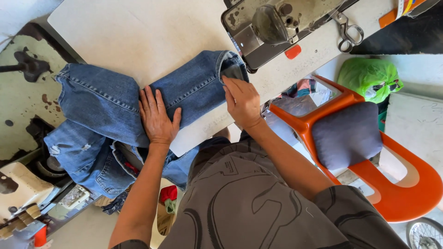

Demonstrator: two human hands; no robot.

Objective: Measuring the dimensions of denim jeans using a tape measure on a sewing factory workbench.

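Note:
A pair of blue jeans (99, 115) lies across the sewing table (147, 32), one leg stretched toward the sewing machine (272, 23). My left hand (157, 117) rests flat on the middle of that leg, fingers spread. My right hand (242, 101) pinches the folded hem (230, 69) at the leg's end, close to the machine's base. The rest of the jeans hangs off the table's near edge to the left.
Scissors (348, 32) lie on the table at the right of the machine. An orange plastic chair (392, 184) with a grey cushion (346, 136) stands at the right, a green bag (369, 78) behind it. Clutter and a wheel (424, 233) sit on the floor.

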